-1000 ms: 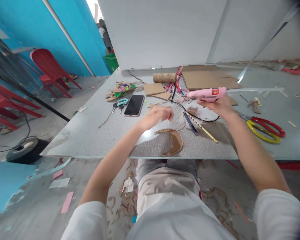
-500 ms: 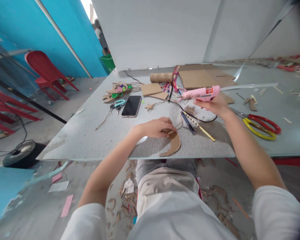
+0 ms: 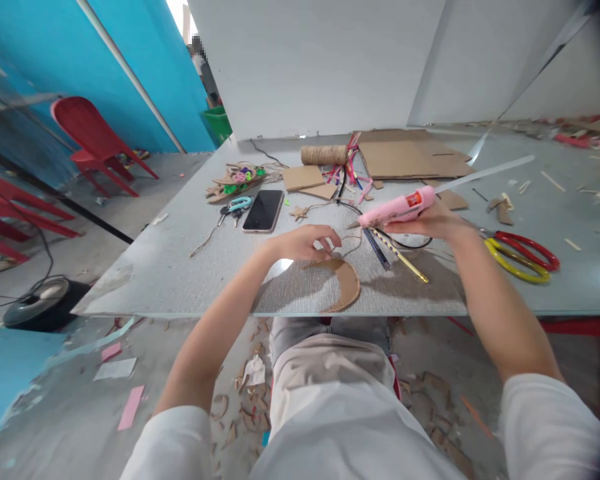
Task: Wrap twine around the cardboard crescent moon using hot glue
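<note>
My right hand is wrapped round a pink glue gun, its nozzle tilted down and left toward the table. A clear glue stick juts out of the gun's back. My left hand hovers with fingers curled at the upper tip of a brown cardboard crescent lying near the table's front edge. Thin twine runs by the fingertips; whether they pinch it I cannot make out. A yellow pencil and a dark pen lie right of the crescent.
On the grey table lie a black phone, keys, a twine spool, cardboard sheets and red-and-yellow scissors. Red chairs stand at left. Cardboard scraps litter the floor under the table.
My right hand has tipped the glue gun's nozzle down and brought it left, toward the crescent. My left hand dropped to the crescent's tip and now sits slightly above it.
</note>
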Tool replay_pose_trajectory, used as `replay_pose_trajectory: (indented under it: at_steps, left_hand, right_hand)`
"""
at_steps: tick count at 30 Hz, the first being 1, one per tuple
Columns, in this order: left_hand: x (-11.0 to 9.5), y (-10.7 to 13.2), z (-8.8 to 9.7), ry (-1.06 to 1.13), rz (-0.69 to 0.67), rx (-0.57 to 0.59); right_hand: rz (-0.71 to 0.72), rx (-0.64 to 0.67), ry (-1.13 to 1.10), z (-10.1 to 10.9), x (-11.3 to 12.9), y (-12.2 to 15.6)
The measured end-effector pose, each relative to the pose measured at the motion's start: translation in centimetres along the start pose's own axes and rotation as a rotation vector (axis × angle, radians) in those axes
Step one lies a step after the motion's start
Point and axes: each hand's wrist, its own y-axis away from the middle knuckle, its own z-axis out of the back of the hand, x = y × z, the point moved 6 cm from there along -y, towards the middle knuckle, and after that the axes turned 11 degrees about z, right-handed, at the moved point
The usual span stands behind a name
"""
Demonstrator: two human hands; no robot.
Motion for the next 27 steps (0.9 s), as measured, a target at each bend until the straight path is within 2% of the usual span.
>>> replay_pose_trajectory:
  at_steps: [3, 5, 11, 16, 22, 27]
  left_hand:
    - [0.4, -0.2, 0.4, 0.049, 0.007, -0.024]
    - [0.8, -0.3, 0.6, 0.056, 0.026, -0.038]
    - [1.4, -0.3, 0.6, 0.139, 0.072, 0.017]
    - [1.4, -0.3, 0.5, 0.082, 0.061, 0.040]
    - [2.3, -0.3, 0.2, 0.164, 0.177, 0.059]
    - [2.4, -0.5, 0.5, 0.076, 0.177, 0.018]
  right_hand:
    - [0.046, 0.164, -0.038, -1.9, 1.0, 0.2]
    - [0.069, 0.197, 0.004, -2.7, 1.5, 0.2]
    - [0.196, 0.115, 0.075, -4.2, 2.3, -0.2]
    - [0.302, 0.167, 0.191, -5.6, 2.7, -0.4]
    - [0.282, 0.142, 0.341, -6.7, 3.1, -0.5]
    - [0.219, 0.084, 0.516, -7.2, 3.1, -0.6]
